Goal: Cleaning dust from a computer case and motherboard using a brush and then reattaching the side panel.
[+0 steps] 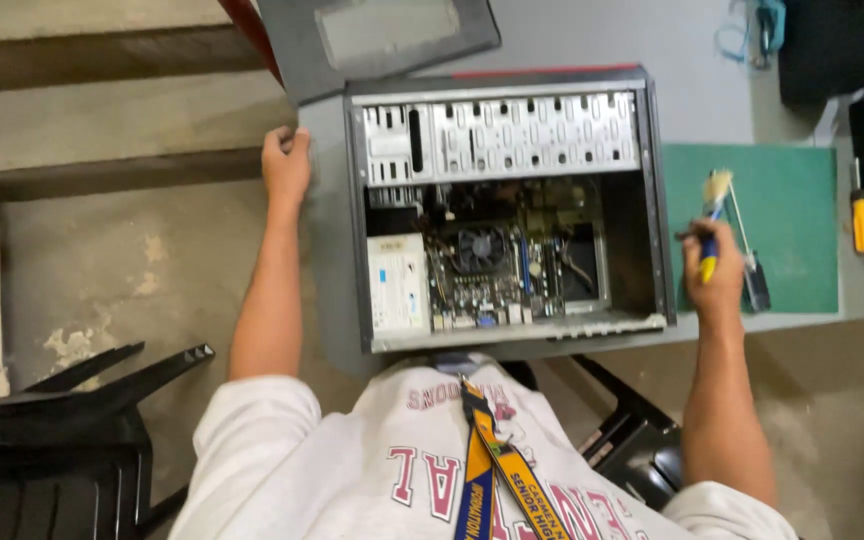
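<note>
— Head view, looking straight down: open grey metal computer case lying on its side on the grey table, near the front edge, side panel off, motherboard and black cooling fan exposed.

— And the hands?

— Left hand stretched forward, arm straight, fingers curled over the table's left edge just beside the case; probably bracing the body, not touching the metal. Right hand closed around a small paintbrush with blue and yellow handle and pale bristles, bristles up, raised over the green cutting mat to the right of the case, wrist bent slightly inward.

— Anything else about?

— Detached dark grey side panel leaning at the far edge; yellow-handled screwdriver near the right edge, well apart from the brush; black plastic chair on the floor at left.

— Brush touching the case?

— No, apart from it, beside the right wall.
</note>
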